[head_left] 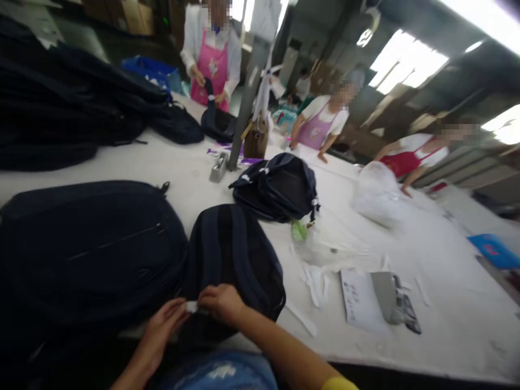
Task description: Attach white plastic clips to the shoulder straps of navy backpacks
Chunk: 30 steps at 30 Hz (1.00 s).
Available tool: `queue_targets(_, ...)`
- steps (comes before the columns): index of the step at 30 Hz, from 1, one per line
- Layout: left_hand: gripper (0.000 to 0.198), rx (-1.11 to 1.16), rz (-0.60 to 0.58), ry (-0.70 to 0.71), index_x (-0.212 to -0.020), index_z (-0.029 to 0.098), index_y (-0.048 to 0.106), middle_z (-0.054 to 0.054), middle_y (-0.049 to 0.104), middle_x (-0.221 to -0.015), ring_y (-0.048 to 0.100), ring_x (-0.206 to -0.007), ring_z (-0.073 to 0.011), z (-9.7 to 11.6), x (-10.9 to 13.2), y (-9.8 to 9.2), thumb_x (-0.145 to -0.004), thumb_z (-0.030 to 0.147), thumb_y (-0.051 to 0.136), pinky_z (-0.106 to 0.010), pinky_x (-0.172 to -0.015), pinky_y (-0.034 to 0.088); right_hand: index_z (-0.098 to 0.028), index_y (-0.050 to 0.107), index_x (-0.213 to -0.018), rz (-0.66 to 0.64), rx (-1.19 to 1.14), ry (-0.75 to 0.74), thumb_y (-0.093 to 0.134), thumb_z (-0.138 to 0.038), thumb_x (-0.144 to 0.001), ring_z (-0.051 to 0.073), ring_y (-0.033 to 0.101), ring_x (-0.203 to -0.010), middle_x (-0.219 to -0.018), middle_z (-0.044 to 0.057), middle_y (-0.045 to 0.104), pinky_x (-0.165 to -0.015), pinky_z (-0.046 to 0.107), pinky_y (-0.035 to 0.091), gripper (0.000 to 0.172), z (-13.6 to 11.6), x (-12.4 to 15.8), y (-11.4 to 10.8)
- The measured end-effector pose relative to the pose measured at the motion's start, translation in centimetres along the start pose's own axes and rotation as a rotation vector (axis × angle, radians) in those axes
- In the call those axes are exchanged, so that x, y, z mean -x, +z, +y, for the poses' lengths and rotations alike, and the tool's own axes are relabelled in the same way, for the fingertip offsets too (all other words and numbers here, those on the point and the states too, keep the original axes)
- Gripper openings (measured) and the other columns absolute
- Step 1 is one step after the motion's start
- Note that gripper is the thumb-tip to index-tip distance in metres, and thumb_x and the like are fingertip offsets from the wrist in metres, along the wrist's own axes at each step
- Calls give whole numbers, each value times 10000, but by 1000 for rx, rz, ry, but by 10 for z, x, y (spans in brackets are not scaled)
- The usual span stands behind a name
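A dark navy backpack lies at the table's near edge with its shoulder straps facing up. Over its near left side, my left hand and my right hand come close together. Between their fingertips shows a short white strip, pinched from both sides. Whether the strip is wrapped around a strap end, I cannot make out. To the left, a larger navy backpack lies flat with its zipper side up, close to my left hand. Beyond the strapped backpack sits another dark backpack with white bits on its straps.
Dark backpacks are piled at the far left. A grey post rises from the white table, a tape dispenser at its foot. Paper, white strips and a plastic bag lie rightward. Several people in aprons stand across.
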State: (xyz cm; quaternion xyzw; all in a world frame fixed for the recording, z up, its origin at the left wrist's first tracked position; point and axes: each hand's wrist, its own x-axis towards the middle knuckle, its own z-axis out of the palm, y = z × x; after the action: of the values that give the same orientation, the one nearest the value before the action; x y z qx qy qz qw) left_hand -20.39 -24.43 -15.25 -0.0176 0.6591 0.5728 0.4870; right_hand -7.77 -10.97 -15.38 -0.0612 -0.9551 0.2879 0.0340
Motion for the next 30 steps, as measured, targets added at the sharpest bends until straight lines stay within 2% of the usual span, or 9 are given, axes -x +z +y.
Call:
queue_targets(3, 421, 26, 23, 21, -942, 171, 650, -60, 706, -919, 679, -913, -226, -14, 9, -13, -615, 388, 801, -348, -843, 561, -264, 661, -1000, 212, -336, 248, 507, -253, -896, 160, 617, -944, -1027, 25, 673, -843, 265, 457, 186, -8, 8, 2)
queue_targets(6, 452, 12, 17, 24, -1016, 163, 636, -84, 701, -972, 669, -963, -226, -16, 4, -13, -661, 415, 759, -347, -863, 551, -226, 657, -891, 368, -544, 548, 511, -347, -893, 177, 631, -826, -851, 46, 662, -770, 289, 488, 190, -13, 20, 10)
queue_targets(9, 476, 13, -2, 12, -1049, 168, 628, -90, 694, -1005, 664, -978, -221, -15, 4, -10, -671, 432, 746, -334, -860, 548, -196, 607, -862, 280, -818, 817, 588, -476, -816, 153, 601, -566, -661, 6, 608, -539, 264, 480, 284, -19, 28, 29)
queue_targets(11, 475, -18, -17, 24, -1057, 172, 631, -95, 692, -1036, 656, -996, -226, -14, 7, -8, -693, 465, 718, -326, -845, 547, -181, 585, -847, 217, -1040, 920, 654, -533, -731, 129, 561, -496, -606, -23, 567, -469, 238, 460, 377, -21, 30, 43)
queue_targets(13, 471, -100, -31, 51, -1065, 175, 637, -99, 693, -1063, 648, -1011, -233, -12, 11, -3, -726, 499, 675, -323, -843, 535, -168, 581, -789, 222, -1177, 944, 709, -549, -654, 106, 526, -492, -596, -35, 544, -465, 221, 455, 424, -23, 28, 52)
queue_targets(16, 481, -207, -47, 87, -1060, 164, 642, -97, 712, -1019, 657, -979, -242, -8, 14, 5, -719, 502, 680, -336, -852, 517, -155, 590, -745, 267, -1253, 944, 743, -547, -607, 84, 490, -507, -608, -35, 544, -472, 198, 434, 443, -25, 26, 52)
queue_targets(23, 416, -162, -61, 47, -966, 156, 669, -80, 740, -928, 676, -915, -235, -12, 13, 13, -646, 401, 769, -339, -866, 498, -143, 603, -670, 344, -1317, 926, 779, -492, -601, 83, 479, -528, -598, -21, 565, -505, 199, 393, 397, -29, 27, 42)
queue_targets(26, 369, -33, -120, -68, -940, 161, 674, -65, 740, -886, 684, -860, -221, -17, 10, 10, -662, 385, 766, -321, -809, 510, -141, 624, -679, 318, -1424, 902, 789, -445, -616, 83, 499, -548, -622, -12, 592, -541, 198, 407, 352, -28, 30, 40)
queue_targets(30, 345, 122, -192, -204, -930, 167, 662, -64, 734, -886, 685, -822, -217, -22, 8, 9, -672, 372, 763, -328, -778, 518, -149, 661, -888, 246, -1670, 861, 787, -412, -651, 103, 588, -674, -790, 19, 654, -674, 223, 470, 376, -28, 35, 39)
